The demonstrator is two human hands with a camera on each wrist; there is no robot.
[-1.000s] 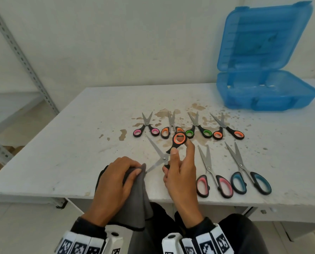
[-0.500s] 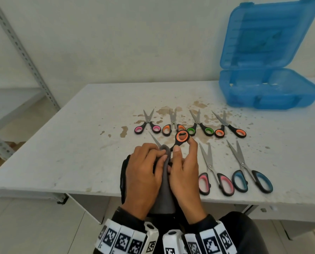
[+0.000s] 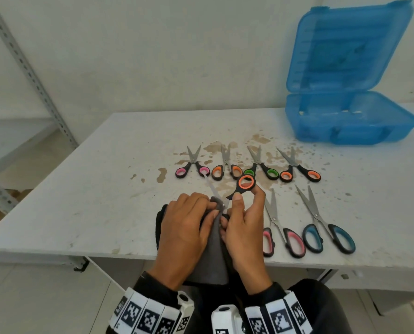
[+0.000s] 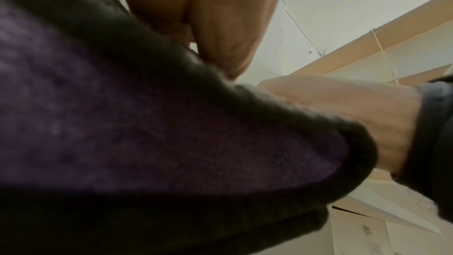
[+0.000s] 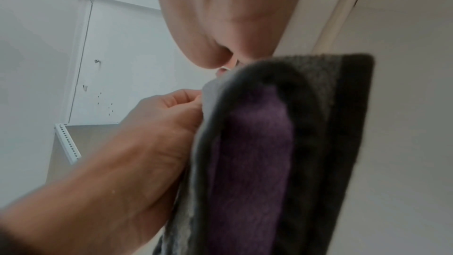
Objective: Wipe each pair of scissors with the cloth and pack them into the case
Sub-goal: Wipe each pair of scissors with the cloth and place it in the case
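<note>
Now my left hand (image 3: 186,227) wraps the cloth (image 3: 213,256) round a blade of the orange-handled scissors (image 3: 239,189), my right hand (image 3: 244,227) pinching their handle; the open case (image 3: 350,126) sits far right.

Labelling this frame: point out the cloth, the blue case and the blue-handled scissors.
cloth (image 3: 213,256): head view, hanging fold between the hands.
blue case (image 3: 345,133): head view, front wall.
blue-handled scissors (image 3: 343,239): head view, right handle loop.

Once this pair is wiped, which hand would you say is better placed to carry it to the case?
Right hand, likely: it already grips the orange-handled scissors, and the blue case sits far right.
</note>
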